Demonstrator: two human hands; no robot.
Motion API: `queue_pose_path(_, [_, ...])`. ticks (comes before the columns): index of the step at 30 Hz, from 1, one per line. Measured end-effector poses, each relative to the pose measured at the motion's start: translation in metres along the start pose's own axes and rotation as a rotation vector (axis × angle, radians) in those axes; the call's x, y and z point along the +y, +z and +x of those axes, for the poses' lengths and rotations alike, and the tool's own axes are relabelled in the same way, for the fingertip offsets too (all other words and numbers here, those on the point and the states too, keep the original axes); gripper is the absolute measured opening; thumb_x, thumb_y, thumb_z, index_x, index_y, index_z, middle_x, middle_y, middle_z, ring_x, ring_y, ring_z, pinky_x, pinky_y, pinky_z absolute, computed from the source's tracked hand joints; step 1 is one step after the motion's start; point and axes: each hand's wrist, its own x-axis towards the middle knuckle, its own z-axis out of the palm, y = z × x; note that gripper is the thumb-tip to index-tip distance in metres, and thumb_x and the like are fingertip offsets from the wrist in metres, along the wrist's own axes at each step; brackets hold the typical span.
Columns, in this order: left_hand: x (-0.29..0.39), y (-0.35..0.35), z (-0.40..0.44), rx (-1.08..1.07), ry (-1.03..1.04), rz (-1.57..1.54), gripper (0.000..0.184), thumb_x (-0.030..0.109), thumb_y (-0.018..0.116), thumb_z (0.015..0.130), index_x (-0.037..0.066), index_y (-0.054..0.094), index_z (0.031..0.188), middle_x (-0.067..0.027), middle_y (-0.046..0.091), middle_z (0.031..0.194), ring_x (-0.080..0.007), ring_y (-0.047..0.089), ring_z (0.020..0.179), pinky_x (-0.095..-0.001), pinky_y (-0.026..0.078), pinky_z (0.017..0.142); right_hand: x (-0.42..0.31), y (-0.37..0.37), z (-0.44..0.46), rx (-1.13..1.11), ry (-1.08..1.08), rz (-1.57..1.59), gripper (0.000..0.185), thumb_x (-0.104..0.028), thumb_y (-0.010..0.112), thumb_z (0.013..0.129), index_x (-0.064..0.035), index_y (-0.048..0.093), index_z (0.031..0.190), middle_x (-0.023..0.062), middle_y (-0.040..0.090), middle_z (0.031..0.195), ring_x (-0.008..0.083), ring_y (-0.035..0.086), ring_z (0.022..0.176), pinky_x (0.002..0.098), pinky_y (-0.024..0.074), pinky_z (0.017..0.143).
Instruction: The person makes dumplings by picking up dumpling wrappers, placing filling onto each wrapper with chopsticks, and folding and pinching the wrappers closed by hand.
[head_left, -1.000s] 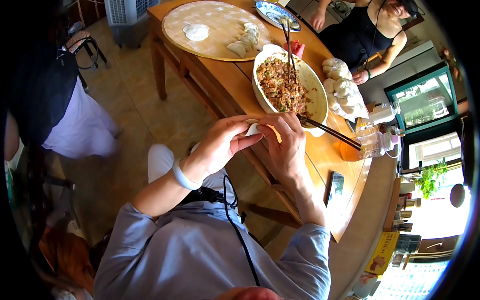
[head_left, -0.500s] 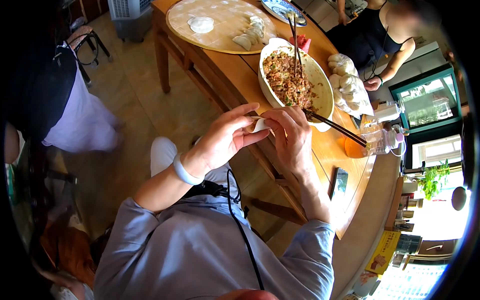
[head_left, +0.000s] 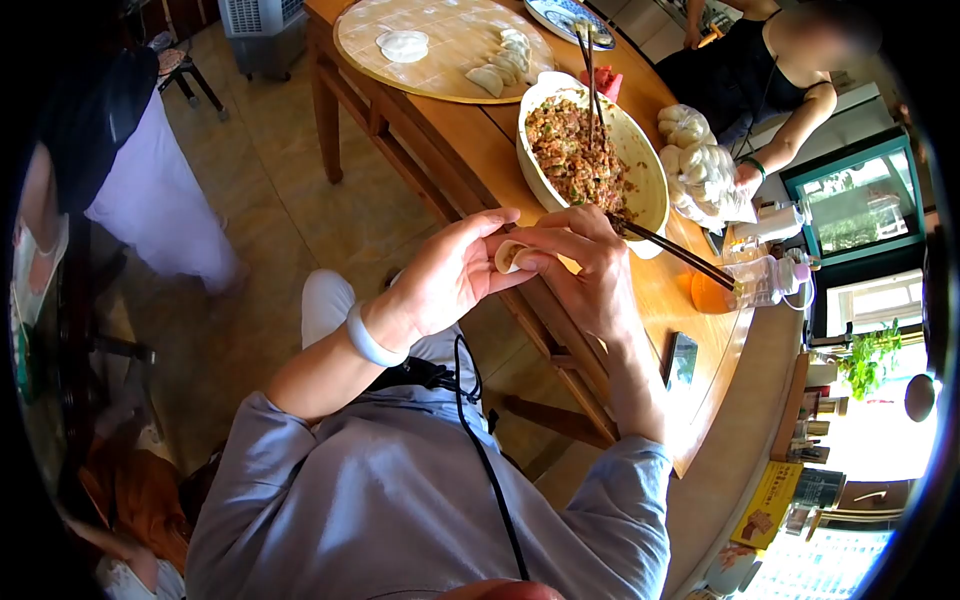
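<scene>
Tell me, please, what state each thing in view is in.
Left hand, closed on the wrapper
Right hand, closed on the wrapper
Wrapper, cupped, not sealed
Dough rounds, flat
Dumplings, folded
Board, floured
Bowl, partly full of filling
Chopsticks, standing in the filling
Bottle, partly full
Plastic bag, filled
Phone, lying flat; cannot tell whether on

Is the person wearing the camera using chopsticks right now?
No, the left hand and right hand hold a small dough wrapper directly, while the chopsticks rest at the bowl.
</scene>
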Motion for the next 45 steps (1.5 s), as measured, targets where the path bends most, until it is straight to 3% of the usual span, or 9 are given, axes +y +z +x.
queue_pose_path(11, [-0.004, -0.007, 0.005, -0.11, -0.043, -0.055, 0.038, 0.027, 0.037, 0.094, 0.0, 0.046, 0.119, -0.0157, 0.055, 0.109, -0.022, 0.056, 0.099, -0.0384, 0.045, 0.092, 0.003, 0.002, -0.003, 0.038, -0.085, -0.075, 0.017, -0.008, 0.068, 0.067, -0.01, 0.067, 0.084, 0.0057, 0.059, 0.082, 0.0243, 0.053, 0.076, 0.0356, 0.0409, 0.067])
queue_pose_path(19, [0.005, 0.015, 0.008, -0.024, -0.037, -0.01, 0.033, 0.026, 0.04, 0.093, -0.002, 0.046, 0.11, -0.0232, 0.05, 0.114, -0.0287, 0.054, 0.104, -0.0381, 0.041, 0.097, 0.01, -0.004, -0.007, 0.093, 0.155, 0.183, 0.014, -0.004, 0.068, 0.068, -0.0063, 0.068, 0.082, 0.0081, 0.062, 0.083, 0.0253, 0.057, 0.08, 0.0345, 0.0444, 0.073])
queue_pose_path(22, [0.003, 0.01, 0.008, -0.043, -0.038, -0.008, 0.042, 0.028, 0.036, 0.093, -0.005, 0.04, 0.119, -0.0242, 0.048, 0.118, -0.0303, 0.052, 0.108, -0.0405, 0.04, 0.098, 0.008, -0.007, -0.007, 0.069, 0.122, 0.148, 0.019, -0.004, 0.071, 0.067, -0.0039, 0.068, 0.086, 0.0081, 0.062, 0.084, 0.0219, 0.058, 0.082, 0.0317, 0.0457, 0.074])
queue_pose_path(29, [0.004, 0.014, 0.005, -0.002, -0.027, 0.014, 0.042, 0.028, 0.036, 0.094, -0.005, 0.041, 0.119, -0.0262, 0.045, 0.121, -0.0331, 0.048, 0.112, -0.0412, 0.038, 0.1, 0.015, -0.006, -0.013, 0.078, 0.185, 0.173, 0.014, -0.005, 0.07, 0.067, -0.0028, 0.066, 0.081, 0.0086, 0.063, 0.085, 0.0251, 0.058, 0.082, 0.0351, 0.0442, 0.076])
queue_pose_path(37, [0.003, 0.014, 0.005, -0.052, -0.017, 0.021, 0.029, 0.027, 0.04, 0.093, 0.003, 0.046, 0.108, -0.0208, 0.049, 0.119, -0.0285, 0.052, 0.108, -0.0384, 0.041, 0.096, 0.013, -0.004, -0.011, -0.024, 0.141, 0.22, 0.019, -0.01, 0.066, 0.077, -0.0014, 0.063, 0.093, 0.0101, 0.063, 0.096, 0.0201, 0.058, 0.093, 0.0311, 0.0433, 0.083])
queue_pose_path(40, [-0.002, 0.012, 0.005, -0.093, 0.054, 0.084, 0.041, 0.031, 0.044, 0.092, 0.003, 0.038, 0.121, -0.0202, 0.039, 0.13, -0.0271, 0.047, 0.114, -0.0379, 0.037, 0.099, 0.018, 0.008, -0.015, 0.042, 0.245, 0.466, 0.018, -0.011, 0.064, 0.08, -0.0001, 0.061, 0.095, 0.0096, 0.063, 0.097, 0.0172, 0.057, 0.093, 0.0301, 0.0432, 0.084])
queue_pose_path(43, [-0.007, 0.013, 0.001, 0.059, 0.303, 0.697, 0.064, 0.034, 0.051, 0.089, 0.002, 0.02, 0.135, -0.0195, 0.024, 0.139, -0.0271, 0.038, 0.122, -0.038, 0.033, 0.101, 0.01, 0.01, -0.015, 0.116, 0.395, 0.851, 0.015, -0.01, 0.061, 0.083, 0.0006, 0.059, 0.094, 0.0088, 0.063, 0.095, 0.0143, 0.057, 0.09, 0.0283, 0.044, 0.082])
queue_pose_path(44, [-0.006, 0.013, 0.003, -0.01, 0.321, 0.808, 0.086, 0.036, 0.059, 0.084, 0.0, 0.003, 0.139, -0.0206, 0.014, 0.142, -0.0286, 0.029, 0.127, -0.0386, 0.029, 0.102, 0.007, 0.009, -0.015, 0.132, 0.441, 0.982, 0.014, -0.01, 0.06, 0.084, 0.0008, 0.059, 0.093, 0.0086, 0.062, 0.095, 0.0134, 0.057, 0.089, 0.0276, 0.0444, 0.081])
queue_pose_path(45, [-0.009, 0.011, 0.005, -0.018, 0.381, 0.948, 0.091, 0.038, 0.063, 0.081, -0.002, 0.005, 0.138, -0.0213, 0.016, 0.142, -0.0317, 0.027, 0.128, -0.0404, 0.028, 0.103, 0.006, 0.011, -0.016, 0.103, 0.424, 1.025, 0.014, -0.009, 0.058, 0.085, 0.001, 0.058, 0.095, 0.0084, 0.062, 0.095, 0.0131, 0.057, 0.088, 0.027, 0.0451, 0.08])
